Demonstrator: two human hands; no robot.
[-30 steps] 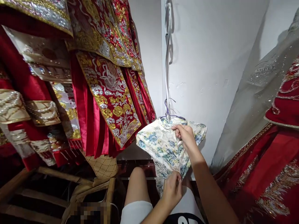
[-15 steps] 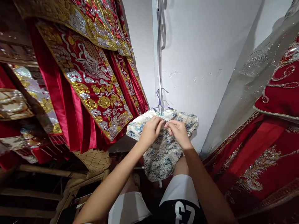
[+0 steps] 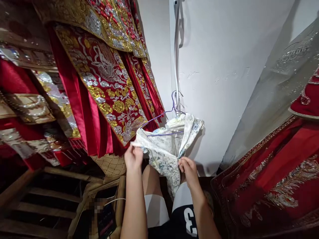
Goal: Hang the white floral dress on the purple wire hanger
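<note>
A white shirt with a blue floral print (image 3: 161,156) hangs partly on a thin purple hanger (image 3: 159,117). Its front is spread apart, and the left shoulder of the hanger shows bare above the cloth. My left hand (image 3: 134,157) is closed on the shirt's edge at the left, pulling it out to the side. Lower and to the right, my right hand (image 3: 187,166) pinches the edge of the front opening. The hanger's hook is up against a white vertical pole (image 3: 176,59) by the wall.
Red robes with gold and silver embroidery (image 3: 112,86) hang at the left. A red beaded gown (image 3: 269,172) and sheer glittering fabric (image 3: 274,76) are at the right. Below left stands a wooden slatted chair (image 3: 52,209), with a phone (image 3: 106,220) and white cable near it.
Both hands were together at the shirt's collar. The left has moved left and down with the cloth, the right downward; the shirt front has come open and slipped off the hanger's left shoulder.
</note>
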